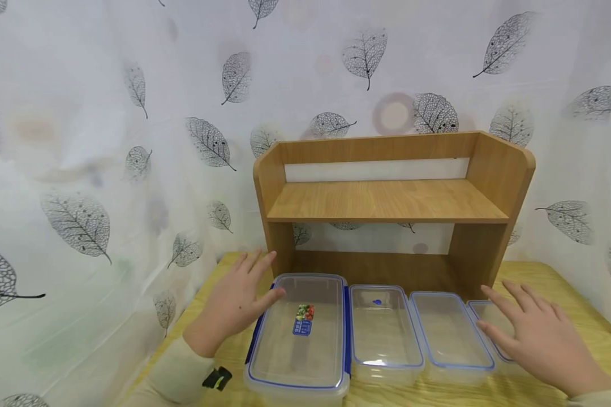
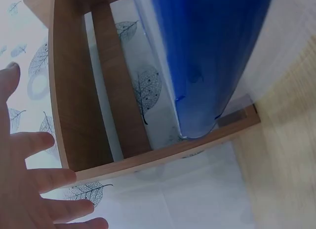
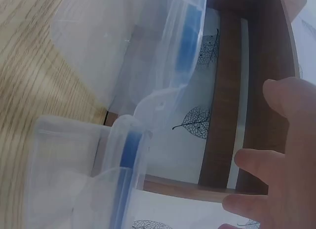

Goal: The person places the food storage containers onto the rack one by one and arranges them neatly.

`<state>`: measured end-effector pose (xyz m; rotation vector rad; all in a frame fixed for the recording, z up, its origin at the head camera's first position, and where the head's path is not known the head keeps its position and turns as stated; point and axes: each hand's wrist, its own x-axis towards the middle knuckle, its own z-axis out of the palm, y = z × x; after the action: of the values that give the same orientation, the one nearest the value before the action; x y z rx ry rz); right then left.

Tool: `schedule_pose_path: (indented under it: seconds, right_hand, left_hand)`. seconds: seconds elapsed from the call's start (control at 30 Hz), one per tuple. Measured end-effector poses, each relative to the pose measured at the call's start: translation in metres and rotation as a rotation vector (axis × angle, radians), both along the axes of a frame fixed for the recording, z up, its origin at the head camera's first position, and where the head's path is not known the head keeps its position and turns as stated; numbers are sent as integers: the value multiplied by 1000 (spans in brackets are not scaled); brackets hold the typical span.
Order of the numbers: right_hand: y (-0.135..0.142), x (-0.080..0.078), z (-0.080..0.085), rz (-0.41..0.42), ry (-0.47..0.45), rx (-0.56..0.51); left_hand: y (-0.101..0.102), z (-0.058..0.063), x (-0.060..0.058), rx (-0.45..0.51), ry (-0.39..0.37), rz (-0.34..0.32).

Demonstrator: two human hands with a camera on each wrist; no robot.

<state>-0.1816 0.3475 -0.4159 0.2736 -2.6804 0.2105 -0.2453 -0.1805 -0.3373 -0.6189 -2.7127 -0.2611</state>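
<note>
My left hand [image 1: 239,299], fingers spread and holding nothing, hovers by the left edge of a large clear food container [image 1: 321,362] with blue side clips and a small label. Its blue clip [image 2: 212,61] fills much of the left wrist view. Beside it stand a medium lidded container [image 1: 384,333] and a narrower one [image 1: 453,333], both with blue-edged lids. A smaller container [image 1: 489,314] at the right end is partly hidden by my right hand [image 1: 545,339], which is held above it with straight, parted fingers and nothing in them.
Behind the containers stands a two-level wooden shelf [image 1: 387,200] on the wood-grain table [image 1: 545,277]. A leaf-patterned curtain [image 1: 132,226] hangs at the back and left. A dark band [image 1: 217,378] sits at my left wrist.
</note>
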Motion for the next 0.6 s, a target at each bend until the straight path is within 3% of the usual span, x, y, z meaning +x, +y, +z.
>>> schedule_pose_path:
  seconds: [0.4, 0.6]
  right_hand:
    - [8, 2, -1, 23, -8, -82]
    - [12, 1, -4, 19, -18, -90]
  left_hand:
    - [-3, 13, -7, 176, 27, -53]
    - [-2, 25, -11, 245, 5, -27]
